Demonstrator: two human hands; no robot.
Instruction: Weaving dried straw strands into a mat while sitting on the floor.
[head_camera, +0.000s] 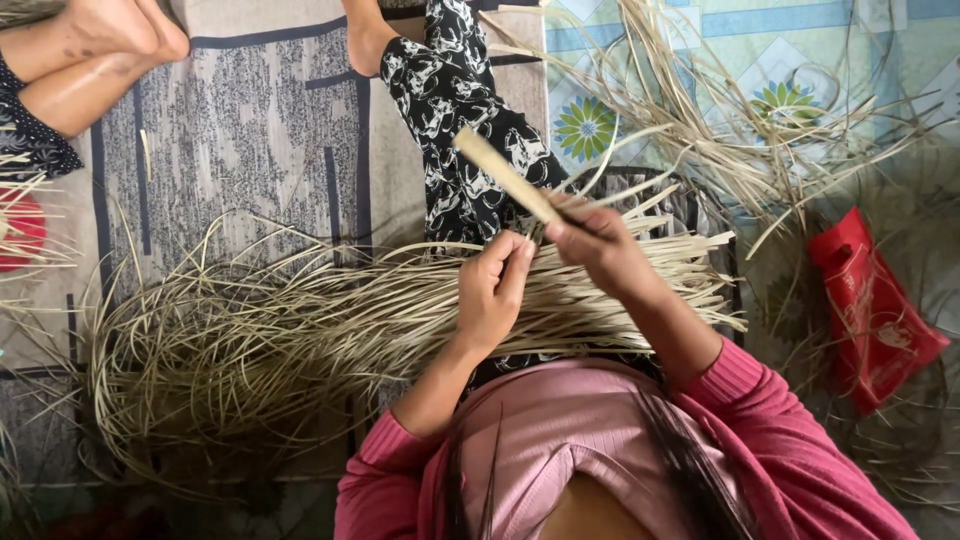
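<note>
- Nearest the camera, a pink sleeve (770, 440) and pink top are seen, with both forearms reaching forward over the lap.
- The left hand (492, 285) is closed narrowly, its fingertips pinched on thin pale strips just below the tool.
- The right hand (600, 245) is wrapped around the handle of a wooden-handled tool (500, 172), which slants up and to the left; its working end is hidden between the hands.
- A thick bundle of pale reed strips (300, 330) is laid across the lap, fanning out to the left over the floor mat (250, 120).
- As a judgement, the step is best done with one strip pinched taut close to the tool, the tool drawn steadily along it, and fingertips kept off the working end.
- A red plastic bag (870, 310) lies on the right among loose strips; its contents cannot be seen.
- Farther off, a patterned trouser leg (450, 90) and another person's bare leg (80, 60) are seen.
</note>
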